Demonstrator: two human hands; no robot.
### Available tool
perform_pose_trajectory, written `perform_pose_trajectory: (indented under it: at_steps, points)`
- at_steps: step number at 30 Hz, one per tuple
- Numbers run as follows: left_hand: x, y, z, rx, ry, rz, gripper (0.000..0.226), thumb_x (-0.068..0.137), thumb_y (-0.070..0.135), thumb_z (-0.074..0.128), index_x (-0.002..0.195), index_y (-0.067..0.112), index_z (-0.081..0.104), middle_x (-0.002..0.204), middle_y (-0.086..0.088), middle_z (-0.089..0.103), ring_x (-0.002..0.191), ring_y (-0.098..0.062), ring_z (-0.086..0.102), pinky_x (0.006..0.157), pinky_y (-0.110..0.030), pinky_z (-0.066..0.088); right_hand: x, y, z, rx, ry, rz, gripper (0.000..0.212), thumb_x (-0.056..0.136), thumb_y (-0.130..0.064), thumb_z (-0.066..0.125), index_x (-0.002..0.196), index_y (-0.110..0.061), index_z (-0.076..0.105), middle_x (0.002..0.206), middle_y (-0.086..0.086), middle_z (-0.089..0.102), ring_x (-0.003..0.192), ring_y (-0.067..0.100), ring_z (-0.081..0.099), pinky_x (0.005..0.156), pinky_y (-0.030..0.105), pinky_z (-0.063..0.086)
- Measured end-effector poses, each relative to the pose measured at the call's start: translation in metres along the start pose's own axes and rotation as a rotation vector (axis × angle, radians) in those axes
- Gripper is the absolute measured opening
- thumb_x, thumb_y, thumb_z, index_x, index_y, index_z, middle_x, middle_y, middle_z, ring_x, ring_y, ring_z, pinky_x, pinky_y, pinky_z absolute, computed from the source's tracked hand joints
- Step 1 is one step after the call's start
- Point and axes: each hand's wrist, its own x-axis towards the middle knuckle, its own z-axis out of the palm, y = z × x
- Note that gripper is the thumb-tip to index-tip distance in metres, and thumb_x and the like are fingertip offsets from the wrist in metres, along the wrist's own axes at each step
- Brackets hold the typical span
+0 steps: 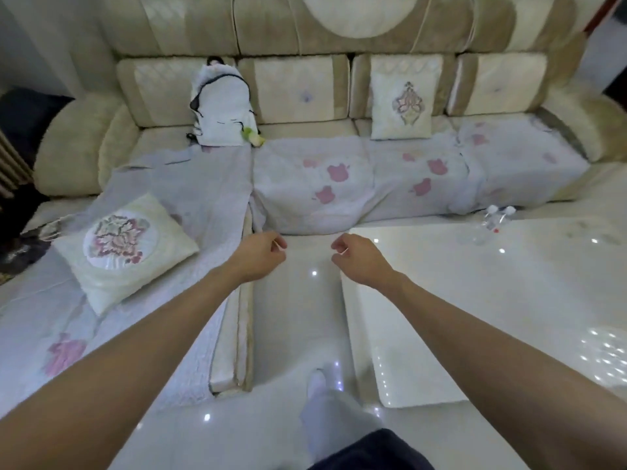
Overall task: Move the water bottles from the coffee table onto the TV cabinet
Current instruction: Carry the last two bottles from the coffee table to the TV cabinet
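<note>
- The big sofa (305,96) fills the far side of the room. A blanket (339,178) with pink shapes lies over its seat, likely to keep it clean.
- The white surface (492,300) of the coffee table is on the right. It is shiny, so little lights bounce off it and make its far part hard to read.
- 2 cushions show: one (125,245) lies flat on the left, one (402,100) leans on the sofa back. A white backpack (220,103) leans there too.
- 2 clear water bottles (493,222) stand close together at the far edge of the surface, near the sofa. They are see-through and blurry, so I cannot tell how full they are.
- The left hand (259,256) and right hand (359,259) hang in the air over the gap between sofa and table, well apart from the bottles. The fingers of both hands are curled in and hold nothing. My guess is that the reach has not started yet.
- The TV cabinet is not in view.
</note>
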Motion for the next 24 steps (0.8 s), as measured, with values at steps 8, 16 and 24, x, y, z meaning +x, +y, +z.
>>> perform_pose_trajectory:
  at_steps: [8, 16, 24]
  points:
    - [0.194, 0.032, -0.004, 0.053, -0.140, 0.056, 0.024, 0.084, 0.016, 0.056, 0.105, 0.007, 0.064, 0.107, -0.013, 0.068, 0.102, -0.029, 0.062, 0.087, -0.032, 0.047, 0.168, 0.047, -0.038, 0.126, 0.009, 0.222, 0.027, 0.083, -0.021, 0.059, 0.108, -0.012, 0.064, 0.114, 0.006, 0.065, 0.106, 0.022, 0.060, 0.085, 0.025, 0.042]
    - [0.370, 0.081, -0.028, 0.085, -0.233, 0.135, 0.025, 0.085, 0.016, 0.059, 0.108, 0.010, 0.065, 0.114, -0.013, 0.066, 0.106, -0.029, 0.060, 0.090, -0.032, 0.046, 0.299, 0.064, -0.097, 0.089, 0.051, 0.282, 0.029, 0.084, -0.021, 0.057, 0.110, -0.010, 0.063, 0.116, 0.009, 0.066, 0.109, 0.025, 0.059, 0.090, 0.027, 0.041]
    - [0.549, 0.120, -0.032, 0.091, -0.387, 0.279, 0.022, 0.087, 0.014, 0.057, 0.107, 0.010, 0.064, 0.117, -0.013, 0.064, 0.103, -0.030, 0.062, 0.085, -0.029, 0.047, 0.419, 0.110, -0.151, 0.054, 0.150, 0.507, 0.032, 0.086, -0.027, 0.056, 0.112, -0.008, 0.061, 0.115, 0.012, 0.064, 0.101, 0.026, 0.059, 0.081, 0.030, 0.041]
